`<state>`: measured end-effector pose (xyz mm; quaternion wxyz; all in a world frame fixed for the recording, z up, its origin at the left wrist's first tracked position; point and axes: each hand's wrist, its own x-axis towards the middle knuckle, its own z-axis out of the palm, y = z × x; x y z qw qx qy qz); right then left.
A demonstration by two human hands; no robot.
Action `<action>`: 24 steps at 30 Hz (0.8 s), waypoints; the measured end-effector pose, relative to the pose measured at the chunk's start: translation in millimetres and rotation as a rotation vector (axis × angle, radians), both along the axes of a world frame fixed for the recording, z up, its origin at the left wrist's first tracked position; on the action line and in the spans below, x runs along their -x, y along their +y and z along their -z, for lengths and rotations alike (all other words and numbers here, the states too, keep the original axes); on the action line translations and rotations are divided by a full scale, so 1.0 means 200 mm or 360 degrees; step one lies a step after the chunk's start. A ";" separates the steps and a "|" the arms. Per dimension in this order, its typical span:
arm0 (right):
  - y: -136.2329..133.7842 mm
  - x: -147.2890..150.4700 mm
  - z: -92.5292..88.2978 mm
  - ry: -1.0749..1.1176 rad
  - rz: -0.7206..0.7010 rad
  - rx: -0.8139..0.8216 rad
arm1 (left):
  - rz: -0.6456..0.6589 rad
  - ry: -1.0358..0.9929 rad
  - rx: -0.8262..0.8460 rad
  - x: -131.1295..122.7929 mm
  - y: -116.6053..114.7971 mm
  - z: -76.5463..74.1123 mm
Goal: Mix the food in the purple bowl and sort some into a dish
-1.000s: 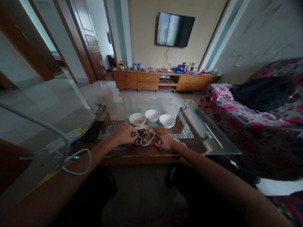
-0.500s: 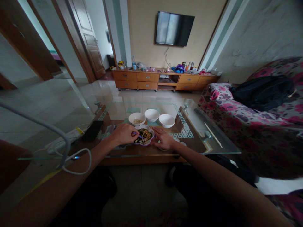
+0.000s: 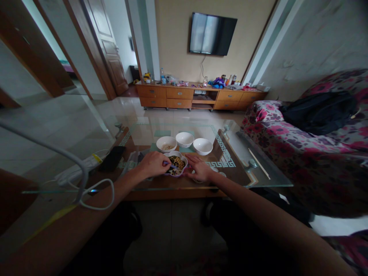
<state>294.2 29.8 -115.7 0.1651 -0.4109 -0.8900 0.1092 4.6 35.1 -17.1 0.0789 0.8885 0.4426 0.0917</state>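
Observation:
A flower-shaped purple bowl (image 3: 181, 171) of mixed dark and yellow bits sits near the front edge of the glass coffee table (image 3: 238, 153). My left hand (image 3: 153, 164) is closed on a small blue-purple tool (image 3: 170, 165) whose tip dips into the bowl's left side. My right hand (image 3: 199, 168) rests flat against the bowl's right rim, fingers spread. Behind the bowl stand three white bowls: the left one (image 3: 166, 143) holds pale bits, the middle one (image 3: 184, 139) and the right one (image 3: 202, 146) look empty.
A black phone (image 3: 112, 158) and white cables (image 3: 71, 174) lie at the table's left. A thin stick (image 3: 259, 164) lies at the right. A floral sofa (image 3: 301, 142) with a black bag (image 3: 319, 113) stands on the right; a TV cabinet (image 3: 198, 97) lines the far wall.
My left hand with the small tool has shifted slightly right, further over the bowl. The right hand has stayed beside the bowl.

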 end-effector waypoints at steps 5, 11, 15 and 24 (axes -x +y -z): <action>0.00 0.00 0.00 -0.0018 0.0007 0.0003 | -0.0054 -0.0035 0.0025 -0.02 -0.01 0.01; -0.01 0.01 -0.02 -0.0013 0.0005 0.0001 | -0.0152 -0.0108 -0.0071 0.00 0.01 -0.02; -0.01 0.01 -0.02 -0.0032 -0.0005 0.0035 | -0.0437 -0.0294 -0.0215 0.10 0.09 -0.06; 0.00 0.01 -0.02 -0.0092 0.0035 0.0088 | -0.0834 -0.0420 -0.0255 0.24 0.18 -0.02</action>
